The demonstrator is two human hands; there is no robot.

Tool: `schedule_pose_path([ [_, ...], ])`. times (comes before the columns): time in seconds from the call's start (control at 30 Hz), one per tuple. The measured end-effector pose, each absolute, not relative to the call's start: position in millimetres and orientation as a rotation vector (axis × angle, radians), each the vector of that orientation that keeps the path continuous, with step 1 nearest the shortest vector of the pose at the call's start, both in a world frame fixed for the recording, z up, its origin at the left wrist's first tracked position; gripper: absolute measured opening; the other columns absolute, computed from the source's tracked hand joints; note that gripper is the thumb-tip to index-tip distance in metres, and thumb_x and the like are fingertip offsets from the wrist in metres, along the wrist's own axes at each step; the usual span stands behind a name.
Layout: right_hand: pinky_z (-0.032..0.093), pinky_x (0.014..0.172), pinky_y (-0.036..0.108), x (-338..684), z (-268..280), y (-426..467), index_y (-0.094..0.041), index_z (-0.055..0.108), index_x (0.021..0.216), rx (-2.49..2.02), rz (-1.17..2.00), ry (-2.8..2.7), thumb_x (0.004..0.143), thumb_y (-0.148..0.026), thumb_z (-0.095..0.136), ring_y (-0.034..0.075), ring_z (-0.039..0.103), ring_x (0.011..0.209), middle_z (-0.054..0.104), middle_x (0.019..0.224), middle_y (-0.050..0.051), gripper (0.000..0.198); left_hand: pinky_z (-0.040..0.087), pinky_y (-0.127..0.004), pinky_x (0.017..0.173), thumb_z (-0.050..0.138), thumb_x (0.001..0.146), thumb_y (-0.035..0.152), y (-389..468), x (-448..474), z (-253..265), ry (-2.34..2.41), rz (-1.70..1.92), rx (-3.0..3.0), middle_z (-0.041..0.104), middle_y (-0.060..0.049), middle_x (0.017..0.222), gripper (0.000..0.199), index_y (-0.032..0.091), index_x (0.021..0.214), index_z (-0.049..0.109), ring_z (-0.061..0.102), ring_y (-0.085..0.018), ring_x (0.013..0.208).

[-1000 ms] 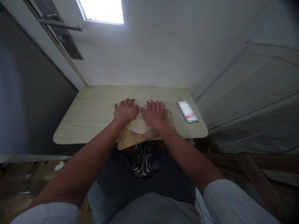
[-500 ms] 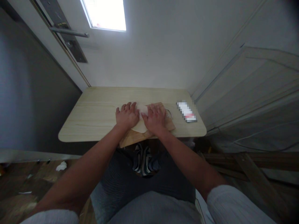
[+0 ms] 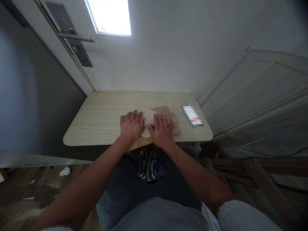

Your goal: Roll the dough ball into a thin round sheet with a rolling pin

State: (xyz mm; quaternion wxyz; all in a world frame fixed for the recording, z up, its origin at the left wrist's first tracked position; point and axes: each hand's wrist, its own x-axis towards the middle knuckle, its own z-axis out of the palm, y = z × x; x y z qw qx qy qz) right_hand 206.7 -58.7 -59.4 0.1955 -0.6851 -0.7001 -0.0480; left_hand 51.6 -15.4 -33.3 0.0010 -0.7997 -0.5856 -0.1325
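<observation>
A pale, flat, dough-like sheet (image 3: 147, 115) lies on a wooden cutting board (image 3: 166, 110), which has a metal ring handle (image 3: 174, 118) at its right end. My left hand (image 3: 132, 125) rests palm down on the left part of the sheet, its fingers stretched forward. On the right part, my right hand (image 3: 161, 130) presses down with flat fingers, the thumb pointing in toward the left hand. Neither hand is closed around anything. Much of the sheet is hidden beneath the palms, so its exact kind is unclear.
The board sits at the front edge of a light wooden table (image 3: 96, 109) and overhangs it slightly. A phone with a blurred screen (image 3: 192, 115) lies to the right. A white door (image 3: 154, 70) with a lever handle (image 3: 77, 38) stands behind the table.
Both hands have slid back a little toward me over the pale sheet, the left one more. More of the sheet shows beyond the fingertips. The phone has stayed in place.
</observation>
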Motion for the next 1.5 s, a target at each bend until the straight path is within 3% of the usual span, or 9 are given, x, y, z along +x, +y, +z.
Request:
schedule_pose_path([
  [0.4,0.013,0.121,0.057,207,-64,-100,-0.015,0.033,0.157,-1.874,-0.105,-2.024,0.100,-0.051,0.037,0.031,0.024,0.150,0.035,0.161,0.013,0.068,0.023,-0.053,0.116,0.023,0.103,0.046,-50,43,-42,-1.778,-0.510,-2.559,0.054,-0.006,0.150,0.056,0.025,0.150,0.045,0.037,-0.029,0.144],
  [0.97,0.012,0.123,0.058,206,-70,-140,-0.017,0.030,0.159,-1.871,-0.099,-2.068,0.099,-0.056,0.037,0.031,0.017,0.154,0.027,0.165,0.009,0.072,0.009,-0.059,0.122,0.030,0.103,0.046,-87,34,-43,-1.741,-0.540,-2.641,0.047,-0.002,0.155,0.051,0.034,0.151,0.043,0.034,-0.027,0.148],
  [1.17,0.017,0.122,0.058,206,-76,-151,-0.016,0.026,0.160,-1.876,-0.085,-2.062,0.098,-0.052,0.042,0.031,0.013,0.155,0.027,0.165,0.010,0.074,0.011,-0.060,0.122,0.032,0.103,0.045,-99,33,-47,-1.763,-0.564,-2.628,0.048,-0.001,0.155,0.050,0.034,0.151,0.042,0.034,-0.027,0.148],
  [1.5,0.009,0.122,0.059,206,-87,-164,-0.010,0.025,0.159,-1.783,-0.126,-2.038,0.098,-0.043,0.045,0.030,0.016,0.154,0.033,0.162,0.015,0.072,0.015,-0.060,0.121,0.041,0.103,0.041,-112,28,-57,-1.712,-0.700,-2.633,0.051,-0.003,0.152,0.047,0.031,0.149,0.046,0.039,-0.027,0.145],
])
